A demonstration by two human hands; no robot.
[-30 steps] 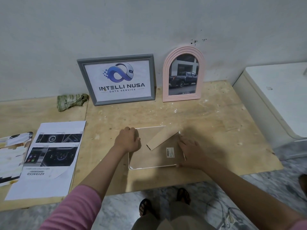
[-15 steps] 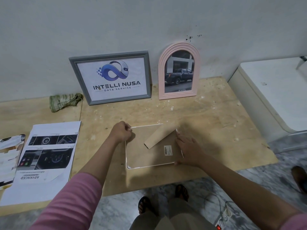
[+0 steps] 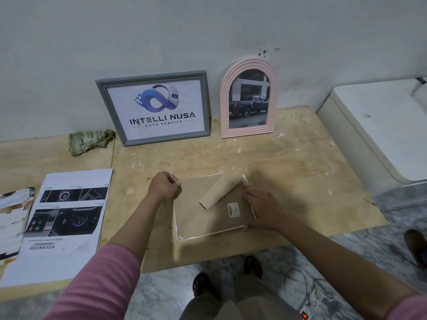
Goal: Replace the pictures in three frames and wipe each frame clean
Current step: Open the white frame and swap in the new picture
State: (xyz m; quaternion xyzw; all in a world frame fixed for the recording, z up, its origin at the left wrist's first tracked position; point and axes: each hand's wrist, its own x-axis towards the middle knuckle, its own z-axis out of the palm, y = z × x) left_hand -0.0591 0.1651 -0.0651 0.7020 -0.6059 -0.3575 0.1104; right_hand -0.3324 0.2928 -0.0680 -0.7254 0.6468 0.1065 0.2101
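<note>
A white-rimmed frame (image 3: 196, 218) lies face down on the wooden table (image 3: 288, 172), its brown backing and folded-out stand up. My left hand (image 3: 163, 185) grips the frame's far left corner with curled fingers. My right hand (image 3: 261, 205) rests on the frame's right edge, fingers spread, thumb at the near right corner. A grey frame (image 3: 154, 108) with a logo print and a pink arched frame (image 3: 249, 99) with a truck photo lean on the wall. A green cloth (image 3: 89, 140) lies at the far left.
Printed sheets (image 3: 62, 218) lie on the table's left, with more cut pictures (image 3: 11, 218) at the left edge. A white appliance (image 3: 379, 130) stands to the right. A power strip (image 3: 307, 306) with cable lies on the marble floor near my feet.
My left hand has shifted from resting on the backing to the frame's far left corner. My right hand stays at the right edge. The view has drifted a little.
</note>
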